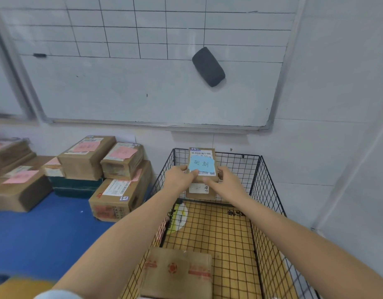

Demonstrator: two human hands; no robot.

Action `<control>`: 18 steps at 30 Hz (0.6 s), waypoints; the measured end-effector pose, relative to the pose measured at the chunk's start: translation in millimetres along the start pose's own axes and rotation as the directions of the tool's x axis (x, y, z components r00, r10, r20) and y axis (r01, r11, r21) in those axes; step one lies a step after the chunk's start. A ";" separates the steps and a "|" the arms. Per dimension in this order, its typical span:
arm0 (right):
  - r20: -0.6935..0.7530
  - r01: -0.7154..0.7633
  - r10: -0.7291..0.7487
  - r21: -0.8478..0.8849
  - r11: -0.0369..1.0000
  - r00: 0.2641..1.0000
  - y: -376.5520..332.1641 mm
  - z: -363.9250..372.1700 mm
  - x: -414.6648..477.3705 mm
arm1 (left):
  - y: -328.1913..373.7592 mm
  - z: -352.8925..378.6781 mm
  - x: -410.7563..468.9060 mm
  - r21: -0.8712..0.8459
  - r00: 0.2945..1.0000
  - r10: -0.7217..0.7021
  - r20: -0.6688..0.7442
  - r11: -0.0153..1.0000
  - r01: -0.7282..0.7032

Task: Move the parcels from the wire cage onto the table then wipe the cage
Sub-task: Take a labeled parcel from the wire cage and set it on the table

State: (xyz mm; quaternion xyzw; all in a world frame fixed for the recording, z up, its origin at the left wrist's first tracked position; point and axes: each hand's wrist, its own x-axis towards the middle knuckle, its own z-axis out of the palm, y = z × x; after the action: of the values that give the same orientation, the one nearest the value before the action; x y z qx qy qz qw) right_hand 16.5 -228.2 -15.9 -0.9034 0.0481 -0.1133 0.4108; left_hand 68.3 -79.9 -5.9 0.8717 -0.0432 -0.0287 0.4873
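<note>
In the head view, the parcel with the blue note [202, 162] is held at the far end of the wire cage [266, 182], with its top above the rim. It is clasped between the left grip [182, 175] and the right grip [224, 180]. Each grip has its fingers curled round a side edge, so the parcel lies between the two, tilted upright.

A slip may be caused by this pressure from the sides only. The parcel could then be dropped back into the cage. It could also be caught on the left wire wall on the way to the tabletop [46, 229], where stacked boxes [87, 160] stand at the far side. A second parcel [177, 275] lies at the near end of the cage.
</note>
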 end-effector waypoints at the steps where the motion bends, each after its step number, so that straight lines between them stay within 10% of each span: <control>1: -0.007 -0.009 0.009 -0.004 1.000 1.000 -4.5 0.6 -4.2 | -1.7 -3.7 -3.2 -0.002 1.000 0.001 0.003 1.000 -0.001; 18: -0.186 -0.059 0.045 -0.069 0.996 0.981 -104.6 33.0 -123.3 | -18.3 -103.4 -89.6 -0.131 0.987 0.163 0.012 0.978 -0.160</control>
State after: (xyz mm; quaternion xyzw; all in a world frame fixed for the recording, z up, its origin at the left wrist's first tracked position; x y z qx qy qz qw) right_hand -95.6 -113.0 21.4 -0.9020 0.1138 -0.1840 0.3737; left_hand -10.4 26.5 33.3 0.8314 -0.1172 -0.0017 0.5432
